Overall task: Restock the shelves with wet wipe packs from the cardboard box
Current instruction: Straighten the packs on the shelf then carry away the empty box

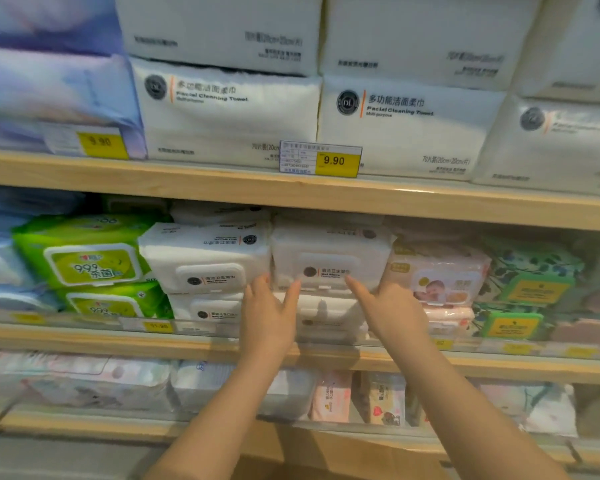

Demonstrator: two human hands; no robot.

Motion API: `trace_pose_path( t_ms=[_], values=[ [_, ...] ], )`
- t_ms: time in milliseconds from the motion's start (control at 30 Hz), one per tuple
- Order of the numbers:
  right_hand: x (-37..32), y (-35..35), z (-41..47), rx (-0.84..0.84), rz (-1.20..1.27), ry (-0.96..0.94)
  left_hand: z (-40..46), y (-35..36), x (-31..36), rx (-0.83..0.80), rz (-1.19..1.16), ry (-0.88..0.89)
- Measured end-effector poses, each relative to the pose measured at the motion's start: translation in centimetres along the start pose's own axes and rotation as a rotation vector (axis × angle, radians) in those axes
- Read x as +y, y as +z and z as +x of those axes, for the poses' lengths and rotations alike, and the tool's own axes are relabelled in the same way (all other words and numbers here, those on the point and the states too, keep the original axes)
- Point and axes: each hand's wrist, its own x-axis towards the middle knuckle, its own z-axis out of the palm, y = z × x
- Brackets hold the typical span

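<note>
**Both hands steady a wet wipe pack on the middle shelf**

Wooden shelving [291,192] spans the frame, facial cleaning towel packs [406,126] stacked along the top. At centre frame, a white wet wipe pack [329,258] tops a stack on the middle shelf, long axis running left to right, its lidded face tilted toward the camera. The left hand [269,317] and right hand [392,313], fingers loosely spread, press fingertips against the pack's lower front edge; neither grips it.

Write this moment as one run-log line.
step: seating white wipe pack on middle shelf | left hand: fingertips on pack | right hand: fingertips on pack | box: unseen
</note>
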Motion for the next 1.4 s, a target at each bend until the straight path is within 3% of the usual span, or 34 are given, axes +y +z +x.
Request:
trace_pose_path(
  t_ms=[100, 233, 333, 533, 633, 867, 1200, 1333, 1400],
  values=[
    [-2.4, -0.6, -1.9, 0.084, -0.034, -0.086, 0.5, -4.5, -2.1, 0.079, -0.088, -0.038],
    [-8.8, 0.5, -4.3, 0.11, -0.02, -0.402, 2.4, -9.6, -5.4, 0.257, -0.08, -0.127],
    [-13.4, 2.3, -4.4, 0.133, -0.064, -0.562, 3.7, -11.7, -7.5, 0.22, -0.122, -0.188],
    [-16.4, 4.9, -2.2, -0.038, -0.146, -0.475, 6.0, -11.3, -10.5, 0.02, -0.16, -0.043],
    [-16.5, 5.5, -1.9, 0.016, -0.131, -0.496, 6.6, -10.3, -10.3, 0.094, -0.269, -0.071],
    [-17.4, 5.6, -1.7, 0.134, -0.085, -0.458, 8.4, -9.2, -10.3, 0.268, -0.159, -0.134],
    [-17.9, 5.8, -2.0, 0.192, -0.153, -0.413, 10.1, -9.4, -10.8, 0.192, -0.097, -0.181],
    [-17.9, 5.9, -2.5, 0.201, -0.209, -0.395, 9.5, -10.4, -10.4, 0.084, -0.042, -0.132],
    [-17.9, 6.2, -2.8, 0.285, -0.24, -0.46, 9.2, -11.8, -10.3, 0.036, -0.019, -0.078]
  ],
)
